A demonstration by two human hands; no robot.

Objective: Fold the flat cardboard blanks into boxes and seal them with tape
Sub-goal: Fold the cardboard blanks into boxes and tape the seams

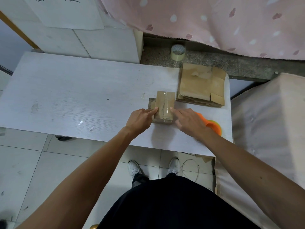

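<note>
A small brown cardboard box (165,103) stands on the white table (74,96), with a strip of clear tape running down its top seam and over its near side. My left hand (140,120) touches the box's left edge with extended fingers. My right hand (189,121) touches its right edge with the index finger stretched out. A stack of flat cardboard blanks (201,85) lies just beyond and to the right of the box. An orange tape dispenser (212,125) lies on the table, partly hidden behind my right hand.
A roll of clear tape (177,52) stands on the stone ledge behind the table. A pink patterned cloth (214,22) hangs above it. A padded beige surface (267,121) borders the table's right edge. White boxes (99,42) are stacked at the back left.
</note>
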